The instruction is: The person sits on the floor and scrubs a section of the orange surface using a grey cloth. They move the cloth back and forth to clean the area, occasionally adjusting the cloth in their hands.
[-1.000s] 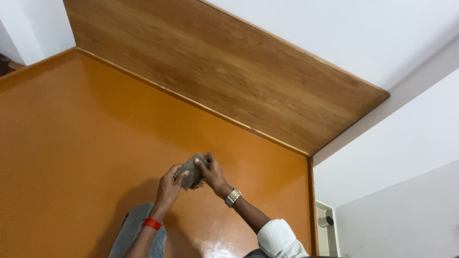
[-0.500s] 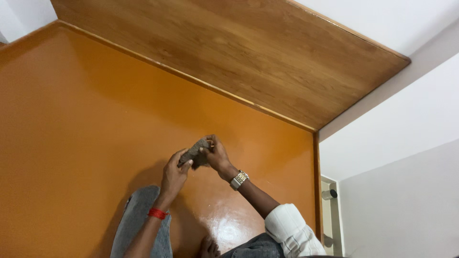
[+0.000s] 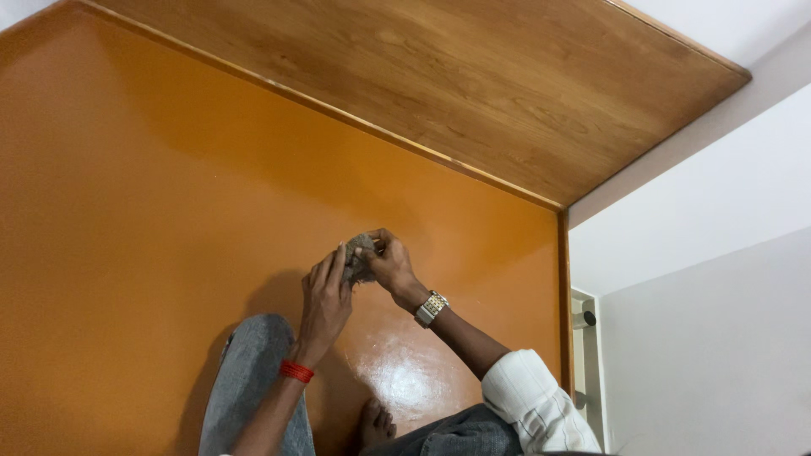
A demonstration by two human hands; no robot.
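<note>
Two hands bunch a small grey-brown rag against a glossy orange wooden panel.

From the left: a knee in grey trousers [image 3: 253, 380], then the left hand [image 3: 325, 306], red thread band [image 3: 296, 371] at its wrist, fingers curled onto the crumpled grey-brown cloth rag [image 3: 359, 253]. The rag sits between both hands, seemingly just off the orange panel [image 3: 127, 211], though contact is hard to judge. The right hand [image 3: 390, 268] pinches the rag's right side; a metal wristwatch [image 3: 431, 308] and rolled white sleeve [image 3: 536, 404] follow.
</note>
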